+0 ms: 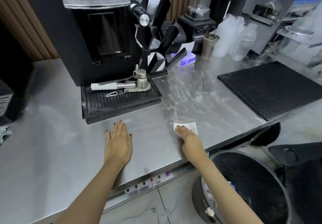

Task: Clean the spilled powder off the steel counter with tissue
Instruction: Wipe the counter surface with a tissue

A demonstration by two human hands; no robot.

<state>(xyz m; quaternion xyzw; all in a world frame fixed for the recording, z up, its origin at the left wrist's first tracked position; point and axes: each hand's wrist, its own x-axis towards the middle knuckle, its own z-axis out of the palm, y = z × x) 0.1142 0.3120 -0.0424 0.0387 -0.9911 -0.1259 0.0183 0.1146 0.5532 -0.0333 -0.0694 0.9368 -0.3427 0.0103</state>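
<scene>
White powder (193, 91) lies smeared in streaks over the steel counter (52, 136), between the coffee machine's drip tray and a black mat. My right hand (187, 136) presses flat on a folded white tissue (191, 126) at the near end of the streaks, close to the counter's front edge. The tissue shows past my fingertips. My left hand (119, 142) rests palm down on bare steel in front of the drip tray, fingers spread, holding nothing.
A black coffee machine (97, 37) with drip tray (120, 102) and portafilter (122, 84) stands behind my left hand. A black ribbed mat (273, 88) lies at the right. A tissue pack (184, 60), metal cup (209, 46) and blender (198, 14) stand at the back. A black bin (244, 189) sits below the counter edge.
</scene>
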